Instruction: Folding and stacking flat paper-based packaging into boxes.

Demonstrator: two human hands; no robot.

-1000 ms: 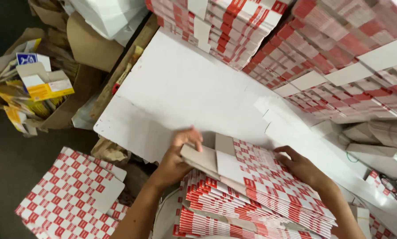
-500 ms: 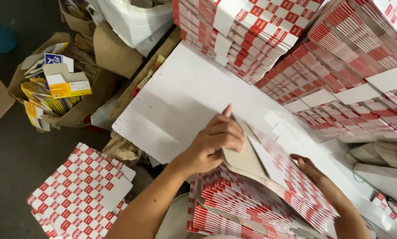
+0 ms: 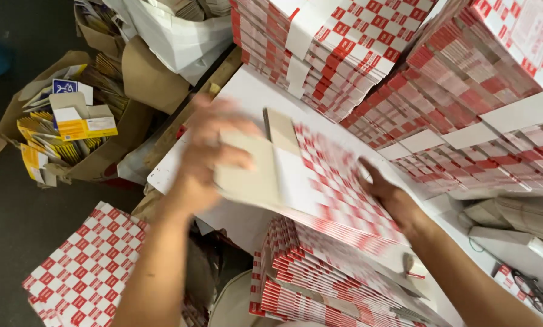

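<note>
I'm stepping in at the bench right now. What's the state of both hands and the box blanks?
Left hand: blurred, on the grey card end of the top flat blank.
Right hand: on that blank's far edge.
The blank sits on the red-and-white stack near the white table.
Banded bundles are stacked behind.
More blanks lie on the floor.
</note>
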